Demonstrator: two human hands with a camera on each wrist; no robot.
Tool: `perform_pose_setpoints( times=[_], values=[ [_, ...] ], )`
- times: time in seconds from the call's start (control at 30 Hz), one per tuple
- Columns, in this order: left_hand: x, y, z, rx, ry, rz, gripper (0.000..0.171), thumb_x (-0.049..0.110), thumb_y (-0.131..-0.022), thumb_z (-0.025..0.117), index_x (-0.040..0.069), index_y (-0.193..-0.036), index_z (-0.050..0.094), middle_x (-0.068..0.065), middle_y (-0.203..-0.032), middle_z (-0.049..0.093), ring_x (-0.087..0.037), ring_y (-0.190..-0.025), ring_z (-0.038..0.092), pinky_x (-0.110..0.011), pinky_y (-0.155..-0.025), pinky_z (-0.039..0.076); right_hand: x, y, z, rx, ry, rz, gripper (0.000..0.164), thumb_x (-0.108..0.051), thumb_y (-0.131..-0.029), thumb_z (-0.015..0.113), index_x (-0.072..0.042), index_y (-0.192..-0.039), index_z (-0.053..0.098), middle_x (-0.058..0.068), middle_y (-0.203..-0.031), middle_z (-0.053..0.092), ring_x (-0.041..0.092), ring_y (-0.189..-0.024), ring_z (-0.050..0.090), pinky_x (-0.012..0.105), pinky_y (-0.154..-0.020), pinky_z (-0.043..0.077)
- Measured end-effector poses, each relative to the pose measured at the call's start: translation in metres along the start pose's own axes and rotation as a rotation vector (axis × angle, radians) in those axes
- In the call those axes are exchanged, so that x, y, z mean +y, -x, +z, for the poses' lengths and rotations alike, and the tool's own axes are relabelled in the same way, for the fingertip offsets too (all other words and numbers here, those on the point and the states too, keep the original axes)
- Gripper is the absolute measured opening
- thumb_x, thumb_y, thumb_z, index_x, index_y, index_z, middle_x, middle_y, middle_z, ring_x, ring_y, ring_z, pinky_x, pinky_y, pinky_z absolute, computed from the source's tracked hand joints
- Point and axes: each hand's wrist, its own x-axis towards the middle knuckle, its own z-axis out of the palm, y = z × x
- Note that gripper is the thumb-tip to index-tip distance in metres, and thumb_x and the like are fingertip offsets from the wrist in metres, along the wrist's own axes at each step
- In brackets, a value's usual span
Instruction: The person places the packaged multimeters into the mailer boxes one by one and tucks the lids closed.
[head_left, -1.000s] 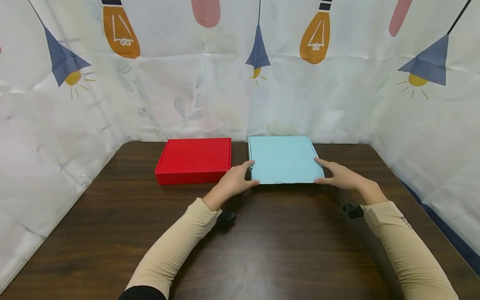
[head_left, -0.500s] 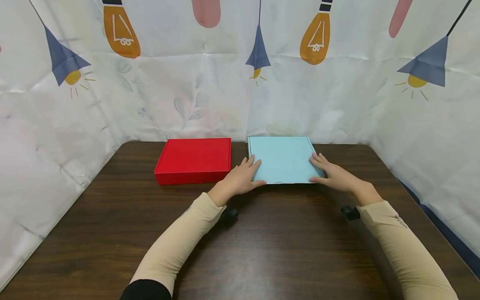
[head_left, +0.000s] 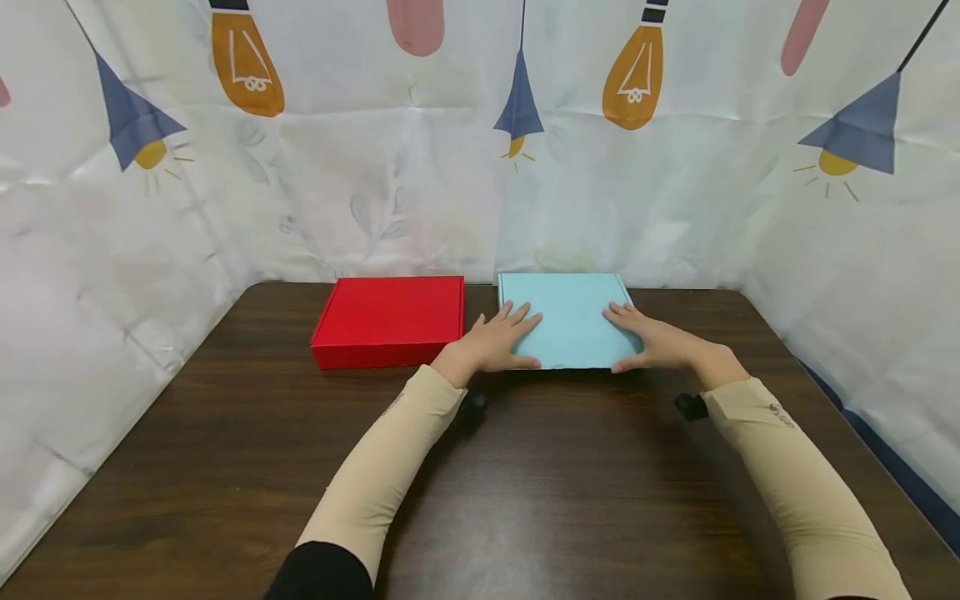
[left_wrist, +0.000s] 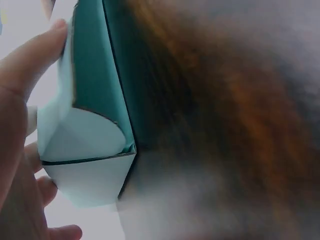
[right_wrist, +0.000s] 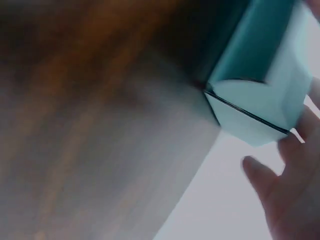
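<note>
A flat light blue cardboard box (head_left: pixel 573 312) lies at the back of the table, right of the middle. My left hand (head_left: pixel 495 340) is at its front left corner, fingers spread and nearly straight over the lid, thumb by the front edge. At the front right corner my right hand (head_left: pixel 654 337) lies likewise, its thumb pointing inward along the front edge. In the left wrist view, the left thumb (left_wrist: pixel 42 47) touches the box's edge, and a rounded side tab (left_wrist: pixel 92 132) shows at the corner. A similar rounded tab (right_wrist: pixel 245 95) appears in the right wrist view.
A closed red box (head_left: pixel 397 312) sits left of the blue one, a narrow gap between them, close to my left wrist. The dark wooden table (head_left: pixel 585 500) extends toward me. A patterned white curtain (head_left: pixel 442 183) hangs just behind both boxes.
Both hands have moved inward over the blue box, the left one rightward and the right one leftward. Their fingers have spread further onto the lid. The boxes stay in place.
</note>
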Motion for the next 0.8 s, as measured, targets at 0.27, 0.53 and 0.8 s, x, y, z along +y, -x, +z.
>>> perform_pose_setpoints(
  times=[0.27, 0.53, 0.8],
  values=[
    [0.001, -0.009, 0.004, -0.007, -0.015, -0.019, 0.097, 0.059, -0.095, 0.064, 0.026, -0.167, 0.008, -0.003, -0.172, -0.003, -0.031, -0.157, -0.006, -0.065, -0.120, 0.012, 0.007, -0.009, 0.002, 0.014, 0.023, -0.040, 0.111, -0.030, -0.082, 0.089, 0.004, -0.161, 0.019, 0.029, -0.167, 0.001, 0.052, -0.151, -0.007, 0.070, -0.115, 0.013],
    [-0.002, -0.008, 0.005, 0.023, -0.023, -0.035, 0.099, 0.058, -0.094, 0.066, 0.026, -0.167, 0.007, -0.001, -0.173, -0.002, -0.030, -0.157, -0.006, -0.064, -0.120, 0.015, 0.002, -0.010, 0.005, 0.060, 0.073, -0.053, 0.107, -0.029, -0.083, 0.087, 0.002, -0.161, 0.020, 0.028, -0.167, 0.005, 0.050, -0.152, -0.002, 0.069, -0.115, 0.017],
    [-0.003, -0.012, 0.008, 0.042, -0.019, -0.039, 0.096, 0.052, -0.095, 0.067, 0.024, -0.167, 0.009, -0.002, -0.173, 0.001, -0.031, -0.157, -0.004, -0.062, -0.121, 0.015, -0.009, -0.014, 0.009, 0.108, 0.232, -0.016, 0.105, -0.029, -0.084, 0.087, -0.001, -0.162, 0.023, 0.029, -0.162, 0.017, 0.052, -0.146, 0.016, 0.065, -0.108, 0.034]
  ],
)
